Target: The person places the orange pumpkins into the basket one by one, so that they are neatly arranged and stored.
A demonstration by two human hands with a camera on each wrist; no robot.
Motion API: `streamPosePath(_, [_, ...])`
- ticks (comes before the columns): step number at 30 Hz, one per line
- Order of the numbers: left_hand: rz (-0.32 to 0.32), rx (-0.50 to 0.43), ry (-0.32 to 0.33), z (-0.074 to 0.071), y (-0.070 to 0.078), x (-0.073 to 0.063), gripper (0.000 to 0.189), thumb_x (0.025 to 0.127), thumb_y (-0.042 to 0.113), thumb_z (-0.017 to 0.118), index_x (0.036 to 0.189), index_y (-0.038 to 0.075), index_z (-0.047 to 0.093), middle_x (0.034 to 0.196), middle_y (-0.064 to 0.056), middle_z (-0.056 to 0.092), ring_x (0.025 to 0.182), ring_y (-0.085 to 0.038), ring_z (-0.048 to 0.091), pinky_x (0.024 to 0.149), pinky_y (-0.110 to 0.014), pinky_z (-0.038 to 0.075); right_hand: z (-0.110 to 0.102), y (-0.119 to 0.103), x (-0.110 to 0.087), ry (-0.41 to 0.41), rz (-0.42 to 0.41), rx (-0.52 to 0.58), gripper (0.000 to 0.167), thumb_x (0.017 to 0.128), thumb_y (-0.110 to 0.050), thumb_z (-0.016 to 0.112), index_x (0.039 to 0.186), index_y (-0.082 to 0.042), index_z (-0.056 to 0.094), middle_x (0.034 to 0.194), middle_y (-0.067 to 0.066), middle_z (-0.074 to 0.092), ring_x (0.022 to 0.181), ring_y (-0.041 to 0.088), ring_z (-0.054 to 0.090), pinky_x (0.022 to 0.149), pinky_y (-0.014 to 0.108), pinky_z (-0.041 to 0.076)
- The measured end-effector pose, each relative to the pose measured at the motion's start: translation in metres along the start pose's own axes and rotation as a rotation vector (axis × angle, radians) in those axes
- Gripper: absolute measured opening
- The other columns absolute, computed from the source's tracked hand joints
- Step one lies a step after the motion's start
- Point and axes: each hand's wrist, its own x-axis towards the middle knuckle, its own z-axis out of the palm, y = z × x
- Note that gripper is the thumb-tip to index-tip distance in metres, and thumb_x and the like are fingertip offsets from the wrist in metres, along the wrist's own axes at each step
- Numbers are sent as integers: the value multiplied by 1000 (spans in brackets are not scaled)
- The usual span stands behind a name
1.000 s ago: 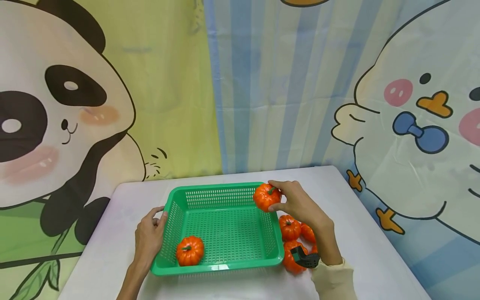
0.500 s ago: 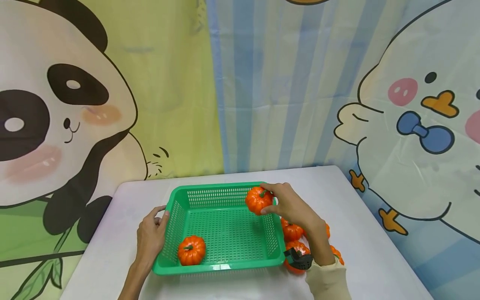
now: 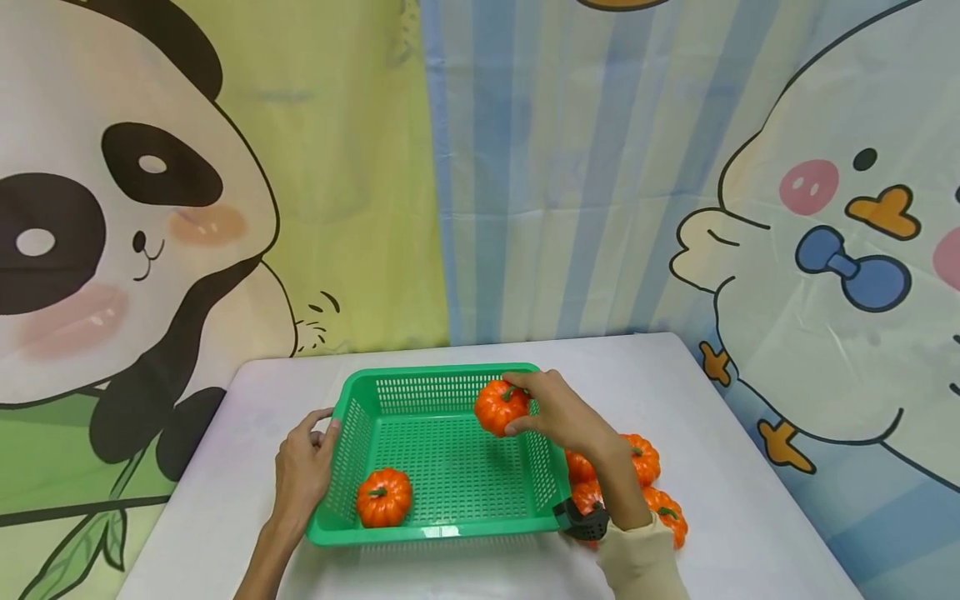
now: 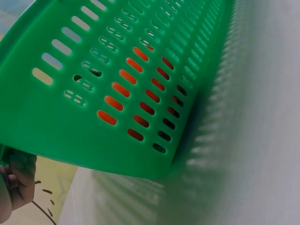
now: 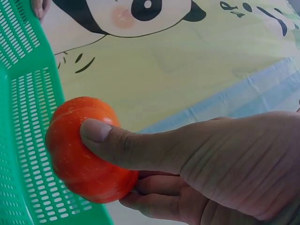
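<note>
A small orange pumpkin is pinched between the thumb and fingers of my right hand, above the right side of a green plastic basket. The right wrist view shows the thumb lying across the held pumpkin's ribbed skin. My left hand grips the basket's left rim, and its fingers show at the edge of the left wrist view. Another pumpkin sits in the basket's front left corner, and its orange shows through the wall slots in the left wrist view.
Several more pumpkins lie on the white table right of the basket, partly hidden by the right forearm. A black wrist camera is close to the basket's front right corner. A printed curtain hangs behind the table.
My right hand has carried the pumpkin leftward and slightly down, from the basket's right rim to over its inside. The left hand stays on the rim, and more pumpkins at right are uncovered.
</note>
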Motion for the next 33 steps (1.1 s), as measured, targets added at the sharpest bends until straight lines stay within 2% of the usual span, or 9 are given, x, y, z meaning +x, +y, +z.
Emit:
streamPosePath(5, [8, 4, 0, 0, 0, 0, 40, 114, 27, 59, 142, -1, 67, 65, -6, 65, 56, -14, 56, 54, -29, 40, 4, -2, 2, 0, -15, -3, 71, 86, -11, 92, 148, 6, 62, 129, 10, 78, 108, 19, 71, 98, 38, 61])
streamPosePath(12, [15, 4, 18, -1, 0, 1, 38, 114, 26, 60, 140, -1, 68, 63, -6, 63, 56, -14, 55, 55, -29, 40, 12, -4, 8, -16, -34, -9, 74, 87, -11, 92, 151, 7, 59, 138, 16, 74, 115, 24, 71, 99, 40, 62])
streamPosePath(19, [12, 1, 9, 1, -1, 0, 39, 114, 27, 60, 140, 0, 69, 63, -5, 63, 55, -14, 54, 55, -29, 40, 23, -4, 6, -16, 7, -27, 72, 87, -15, 92, 150, 3, 62, 136, 12, 74, 122, 28, 62, 108, 49, 54])
streamPosePath(25, [10, 1, 4, 1, -2, -1, 39, 114, 27, 60, 141, 0, 68, 64, -6, 65, 57, -14, 56, 56, -29, 40, 31, -4, 6, -22, 45, -25, 74, 86, -17, 94, 151, 0, 63, 135, 10, 73, 122, 28, 56, 105, 49, 53])
streamPosePath(33, [12, -4, -6, 0, -1, 0, 41, 115, 28, 59, 142, -1, 67, 64, -7, 66, 57, -14, 57, 55, -29, 41, 34, -6, 14, -38, -65, -44, 66, 83, -14, 96, 142, 1, 69, 120, 7, 79, 105, 20, 65, 95, 43, 59])
